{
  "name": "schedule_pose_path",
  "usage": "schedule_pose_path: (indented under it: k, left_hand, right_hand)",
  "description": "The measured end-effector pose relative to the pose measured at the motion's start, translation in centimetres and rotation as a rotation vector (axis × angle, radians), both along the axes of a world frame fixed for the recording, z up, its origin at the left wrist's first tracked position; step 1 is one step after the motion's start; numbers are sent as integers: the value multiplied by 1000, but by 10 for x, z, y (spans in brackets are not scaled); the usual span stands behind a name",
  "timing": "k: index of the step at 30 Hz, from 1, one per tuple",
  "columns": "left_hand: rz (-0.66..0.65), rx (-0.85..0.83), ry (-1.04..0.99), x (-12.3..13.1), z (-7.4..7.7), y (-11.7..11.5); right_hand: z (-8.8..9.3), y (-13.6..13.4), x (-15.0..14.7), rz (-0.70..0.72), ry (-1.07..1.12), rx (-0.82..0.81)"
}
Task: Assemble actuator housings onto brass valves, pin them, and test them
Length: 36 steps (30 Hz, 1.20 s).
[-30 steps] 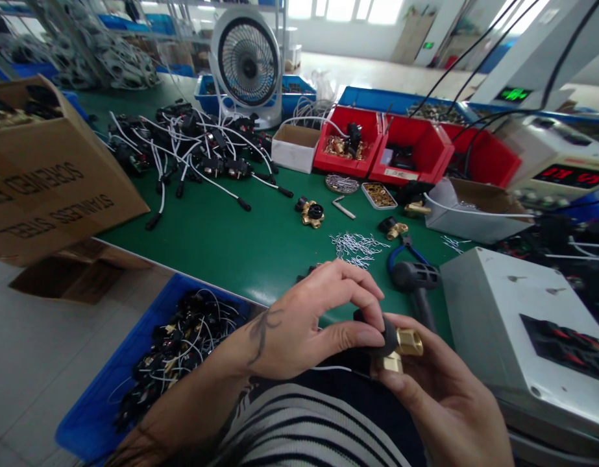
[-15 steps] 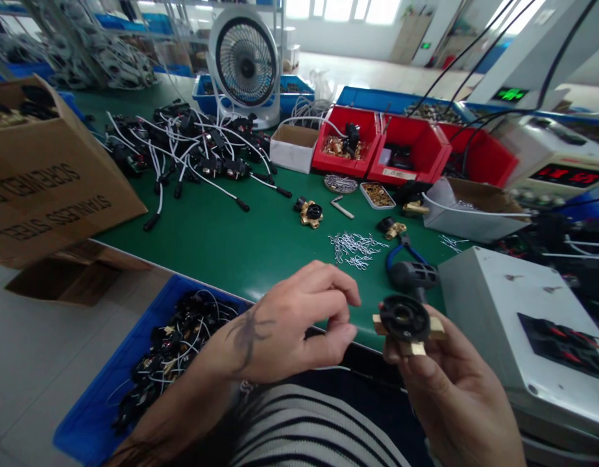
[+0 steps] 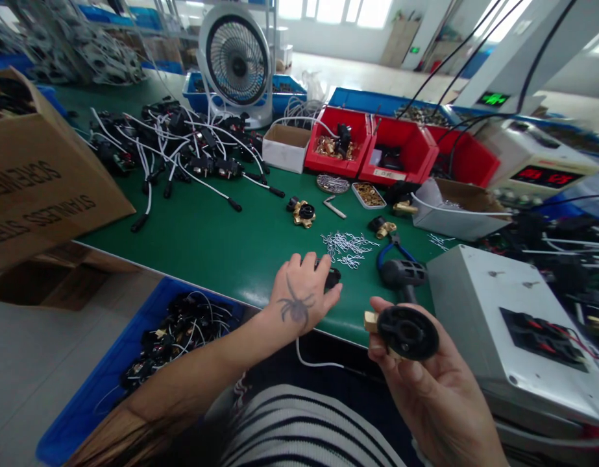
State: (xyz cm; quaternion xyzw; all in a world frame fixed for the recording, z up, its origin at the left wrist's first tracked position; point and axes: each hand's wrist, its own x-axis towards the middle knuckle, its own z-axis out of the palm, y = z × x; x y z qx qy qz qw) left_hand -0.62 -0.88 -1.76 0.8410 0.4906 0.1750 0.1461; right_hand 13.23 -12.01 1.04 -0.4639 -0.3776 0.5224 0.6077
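Note:
My right hand (image 3: 438,395) holds a brass valve body with a round black plastic cap (image 3: 406,332) up in front of me, the cap's open face turned toward the camera. My left hand (image 3: 303,293) reaches forward onto the green table near its front edge, palm down, fingers curled over a small black part (image 3: 332,277) with a white wire (image 3: 318,362) trailing back toward my lap. A heap of thin metal clips (image 3: 348,246) lies just beyond that hand.
A blue bin (image 3: 134,363) of wired black parts sits at my lower left. A grey metal box (image 3: 513,324) stands at right, blue-handled pliers (image 3: 394,256) beside it. Further back lie a brass fitting (image 3: 303,213), red bins (image 3: 372,152), tangled cables (image 3: 182,152), a fan (image 3: 238,61) and a cardboard box (image 3: 41,175).
My left hand let go of the valve, moved forward and down onto the table, and closed over a small black part. My right hand turned the valve cap toward me.

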Motion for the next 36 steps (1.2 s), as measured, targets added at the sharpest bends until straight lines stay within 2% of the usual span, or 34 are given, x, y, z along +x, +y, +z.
schedule_pose_path:
  k: [2,6,7,9,11,15,20,28,36]
  left_hand:
    - [-15,-181,-363,-9,2,8]
    - [-81,-763,-1212,-20,15,9]
    - [-84,-861,-1346,-20,18,6]
    - [-97,-937,-1485,-19,22,-2]
    - [-136,-916,-1508,-17,25,-11]
    - [-206,-791,-1423,-18,29,-21]
    - [-149,-679,-1394,-22,34,-28]
    - [-32,-727,-1578,-25,31,-30]
    - [-46,-768,-1615,-23,33,-34]
  right_hand:
    - [1,1,-2,29,55,-51]
    - [-1,3,-6,103,110,-200]
    - [-2,2,-7,123,120,-223]
    - [-1,2,-9,158,132,-236]
    - [0,2,-11,172,131,-223]
    - [4,1,-13,156,115,-187]
    - [1,-1,-12,144,114,-138]
    - [7,-4,-11,177,179,-123]
    - [12,-6,-11,217,253,-128]
